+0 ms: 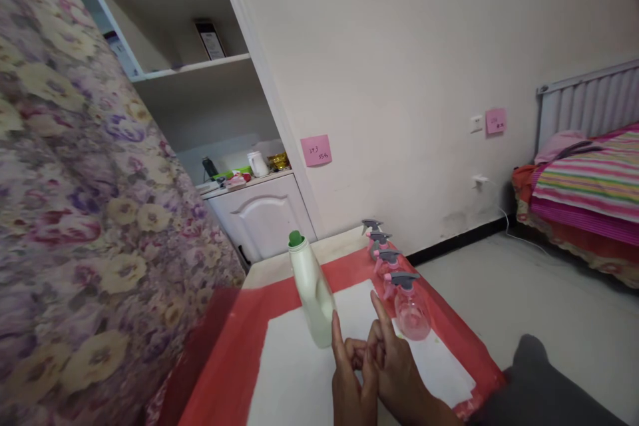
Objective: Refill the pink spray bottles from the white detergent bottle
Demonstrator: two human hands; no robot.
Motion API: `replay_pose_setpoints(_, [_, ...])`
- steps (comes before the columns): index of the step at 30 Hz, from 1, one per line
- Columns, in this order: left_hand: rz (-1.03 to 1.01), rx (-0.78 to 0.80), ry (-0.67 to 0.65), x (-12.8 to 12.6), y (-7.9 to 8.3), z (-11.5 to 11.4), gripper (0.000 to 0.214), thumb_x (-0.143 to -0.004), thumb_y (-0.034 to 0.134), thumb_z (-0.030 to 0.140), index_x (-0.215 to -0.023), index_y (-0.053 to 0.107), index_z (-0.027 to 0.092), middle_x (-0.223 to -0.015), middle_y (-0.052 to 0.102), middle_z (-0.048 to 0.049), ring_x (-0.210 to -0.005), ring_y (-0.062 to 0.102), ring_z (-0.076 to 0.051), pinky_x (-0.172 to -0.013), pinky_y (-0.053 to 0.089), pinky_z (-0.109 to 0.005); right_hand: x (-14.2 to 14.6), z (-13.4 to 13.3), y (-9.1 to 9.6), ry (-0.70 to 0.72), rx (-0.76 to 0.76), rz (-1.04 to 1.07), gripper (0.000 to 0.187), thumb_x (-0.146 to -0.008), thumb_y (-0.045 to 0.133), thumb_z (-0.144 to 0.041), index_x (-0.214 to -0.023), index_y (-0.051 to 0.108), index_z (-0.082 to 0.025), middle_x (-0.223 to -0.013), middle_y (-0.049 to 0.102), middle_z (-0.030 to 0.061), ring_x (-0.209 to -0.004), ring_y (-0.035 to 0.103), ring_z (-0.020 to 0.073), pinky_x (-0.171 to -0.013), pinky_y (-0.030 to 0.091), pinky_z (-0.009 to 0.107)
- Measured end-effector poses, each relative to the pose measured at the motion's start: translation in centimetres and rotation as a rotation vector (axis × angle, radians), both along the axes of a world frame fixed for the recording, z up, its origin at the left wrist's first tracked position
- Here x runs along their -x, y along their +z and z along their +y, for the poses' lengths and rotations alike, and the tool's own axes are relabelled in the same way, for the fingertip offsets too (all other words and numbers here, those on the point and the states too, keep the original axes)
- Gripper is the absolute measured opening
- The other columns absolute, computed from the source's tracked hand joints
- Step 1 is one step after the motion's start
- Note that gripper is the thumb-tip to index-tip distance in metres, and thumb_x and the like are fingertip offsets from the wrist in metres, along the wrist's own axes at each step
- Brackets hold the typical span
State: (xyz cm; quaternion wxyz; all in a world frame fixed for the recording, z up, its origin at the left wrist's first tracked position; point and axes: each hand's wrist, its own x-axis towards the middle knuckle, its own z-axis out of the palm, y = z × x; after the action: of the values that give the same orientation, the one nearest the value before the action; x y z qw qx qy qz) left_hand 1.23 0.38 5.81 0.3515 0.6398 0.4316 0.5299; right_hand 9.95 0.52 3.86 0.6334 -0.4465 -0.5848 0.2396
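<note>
My left hand (349, 379) and my right hand (394, 363) rest together on the white sheet (294, 373) at the table's near edge. Each has its index finger pointing up and the other fingers curled in, with nothing held. Just beyond the left fingertip stands a white bottle with a green cap (312, 289). Right of the right finger is a row of pink spray bottles with grey triggers (402, 293); the nearest one almost touches that finger.
The table has a red cover (234, 339). A flowered curtain (74, 213) hangs at the left. A white cabinet with shelves (259, 210) stands behind. Pink notes (316, 150) are stuck on the wall. A bed with striped bedding (589, 186) is at the right.
</note>
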Motion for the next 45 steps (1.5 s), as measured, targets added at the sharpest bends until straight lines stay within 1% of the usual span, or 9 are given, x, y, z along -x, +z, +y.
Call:
replay_pose_setpoints(2, [0.005, 0.002, 0.001, 0.0, 0.1, -0.1, 0.079, -0.094, 0.044, 0.044, -0.154, 0.006, 0.011, -0.069, 0.061, 0.003, -0.064, 0.061, -0.017, -0.07, 0.049, -0.03, 0.0, 0.0, -0.2, -0.019, 0.008, -0.012, 0.069, -0.1, 0.037, -0.038, -0.156, 0.001, -0.02, -0.069, 0.055, -0.0038, -0.054, 0.058, 0.0152, -0.053, 0.052, 0.026])
replay_pose_setpoints(5, [0.003, 0.015, 0.004, -0.1, 0.2, -0.1, 0.078, -0.094, 0.045, 0.042, -0.154, 0.004, 0.012, -0.068, 0.06, 0.0039, -0.064, 0.061, -0.017, -0.071, 0.048, -0.03, -0.1, 0.1, -0.5, -0.057, 0.009, -0.027, 0.071, -0.099, 0.041, -0.036, -0.156, 0.002, -0.021, -0.069, 0.054, -0.0047, -0.054, 0.058, 0.0148, -0.054, 0.05, 0.025])
replay_pose_setpoints(12, [0.025, 0.034, 0.034, -0.1, -0.1, 0.1, 0.078, -0.092, 0.045, 0.035, -0.155, 0.004, 0.015, -0.067, 0.053, 0.0068, -0.063, 0.057, -0.015, -0.071, 0.046, -0.028, -0.4, 0.3, -0.8, -0.115, 0.045, -0.03, 0.076, -0.092, 0.051, -0.025, -0.155, 0.009, -0.022, -0.067, 0.05, -0.0071, -0.053, 0.053, 0.0132, -0.051, 0.044, 0.023])
replay_pose_setpoints(19, [0.036, -0.007, 0.073, 0.4, 0.2, 0.3, 0.085, -0.088, 0.052, 0.043, -0.155, 0.009, 0.015, -0.066, 0.051, 0.0076, -0.06, 0.055, -0.015, -0.067, 0.046, -0.026, -0.6, 0.0, -0.2, -0.133, 0.063, -0.013, 0.091, -0.08, 0.06, -0.015, -0.155, 0.009, -0.023, -0.064, 0.046, -0.0093, -0.051, 0.049, 0.0125, -0.051, 0.041, 0.023])
replay_pose_setpoints(25, [0.048, -0.015, 0.096, 1.2, 0.4, 0.6, 0.083, -0.09, 0.051, 0.044, -0.155, 0.008, 0.017, -0.065, 0.054, 0.0067, -0.059, 0.056, -0.015, -0.067, 0.048, -0.028, -0.8, -0.2, -0.4, -0.141, 0.055, -0.016, 0.087, -0.08, 0.056, -0.013, -0.155, 0.013, -0.023, -0.061, 0.047, -0.0095, -0.049, 0.048, 0.0127, -0.051, 0.043, 0.024])
replay_pose_setpoints(31, [0.042, -0.031, 0.073, 1.4, -0.3, 0.9, 0.077, -0.092, 0.047, 0.042, -0.155, 0.01, 0.017, -0.067, 0.053, 0.0067, -0.06, 0.054, -0.015, -0.067, 0.046, -0.027, -0.8, -0.1, -0.6, -0.127, 0.067, -0.01, 0.083, -0.082, 0.055, -0.014, -0.155, 0.015, -0.024, -0.061, 0.046, -0.0097, -0.05, 0.048, 0.0126, -0.052, 0.043, 0.023])
replay_pose_setpoints(37, [0.044, -0.033, 0.08, 1.5, -0.9, 1.3, 0.076, -0.091, 0.049, 0.042, -0.154, 0.014, 0.019, -0.066, 0.052, 0.007, -0.059, 0.052, -0.015, -0.065, 0.046, -0.027, -0.8, 0.0, -0.5, -0.111, 0.117, -0.019, 0.084, -0.082, 0.055, -0.015, -0.155, 0.014, -0.024, -0.062, 0.045, -0.0098, -0.05, 0.048, 0.0129, -0.053, 0.042, 0.024])
replay_pose_setpoints(45, [0.064, -0.008, 0.056, 1.8, -1.1, 1.4, 0.077, -0.091, 0.049, 0.039, -0.154, 0.011, 0.018, -0.067, 0.051, 0.0067, -0.06, 0.052, -0.015, -0.067, 0.046, -0.028, -1.0, -0.1, -0.4, -0.131, 0.101, -0.045, 0.086, -0.08, 0.055, -0.013, -0.154, 0.014, -0.024, -0.062, 0.047, -0.0098, -0.05, 0.049, 0.0127, -0.052, 0.043, 0.024])
